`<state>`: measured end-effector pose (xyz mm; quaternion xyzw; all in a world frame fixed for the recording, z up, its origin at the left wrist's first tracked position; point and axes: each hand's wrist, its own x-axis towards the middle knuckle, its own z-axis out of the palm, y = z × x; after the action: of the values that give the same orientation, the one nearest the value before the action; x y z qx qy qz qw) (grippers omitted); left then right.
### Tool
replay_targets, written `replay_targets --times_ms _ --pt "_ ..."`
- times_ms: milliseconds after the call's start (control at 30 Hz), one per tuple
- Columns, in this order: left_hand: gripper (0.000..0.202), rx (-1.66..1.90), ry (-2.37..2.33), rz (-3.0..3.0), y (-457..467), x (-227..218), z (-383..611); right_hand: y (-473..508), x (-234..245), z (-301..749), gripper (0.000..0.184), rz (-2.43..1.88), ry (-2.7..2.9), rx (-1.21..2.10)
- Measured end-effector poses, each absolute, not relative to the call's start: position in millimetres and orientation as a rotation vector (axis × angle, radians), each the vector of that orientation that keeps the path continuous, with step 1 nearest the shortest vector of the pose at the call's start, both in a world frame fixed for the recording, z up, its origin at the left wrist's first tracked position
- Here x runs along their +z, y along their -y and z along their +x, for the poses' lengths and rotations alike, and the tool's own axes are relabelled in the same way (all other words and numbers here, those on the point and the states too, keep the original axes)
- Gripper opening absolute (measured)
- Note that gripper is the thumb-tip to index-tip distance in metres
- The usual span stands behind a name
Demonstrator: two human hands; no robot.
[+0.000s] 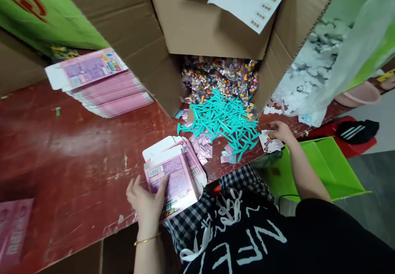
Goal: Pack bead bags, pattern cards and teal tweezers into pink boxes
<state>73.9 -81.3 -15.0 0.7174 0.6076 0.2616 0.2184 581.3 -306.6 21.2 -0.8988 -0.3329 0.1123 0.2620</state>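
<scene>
My left hand (145, 202) grips a small pink printed carton (174, 177) at the near edge of the red table (77, 154); the carton's white flaps stand open. My right hand (281, 131) rests on a small stack of patterned paper cards (269, 140) at the table's right edge, fingers curled over them. Between the two hands lies a heap of teal plastic tweezers (225, 119) with small pink foil packets (202, 146) under and beside it.
A big cardboard box (197, 23) lies on its side at the back, spilling clear bags of coloured beads (216, 78). A stack of flat pink cartons (101, 84) sits at the left. A green bin (327, 163) stands on the floor at the right.
</scene>
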Motion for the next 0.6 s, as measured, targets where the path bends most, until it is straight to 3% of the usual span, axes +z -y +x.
replay_targets --times_ms 67,233,367,467,600 --pt "0.088 0.831 -1.613 2.073 78.6 -1.4 81.2 319.4 19.6 607.4 0.056 -2.591 1.081 0.418" --pt "0.052 0.994 -1.283 2.241 55.6 44.4 132.2 314.8 17.7 639.4 0.031 -2.665 1.222 0.570" --pt "0.034 0.926 -0.969 2.135 6.2 57.8 220.0 320.1 30.8 641.3 0.042 -2.466 1.252 0.537" --pt "0.039 0.780 -0.993 1.930 -42.8 53.2 300.2 341.5 49.9 631.0 0.046 -2.331 1.150 0.433" --pt "0.078 0.939 -1.223 1.669 -75.1 51.8 388.4 375.4 66.2 600.0 0.044 -2.256 0.751 0.249"
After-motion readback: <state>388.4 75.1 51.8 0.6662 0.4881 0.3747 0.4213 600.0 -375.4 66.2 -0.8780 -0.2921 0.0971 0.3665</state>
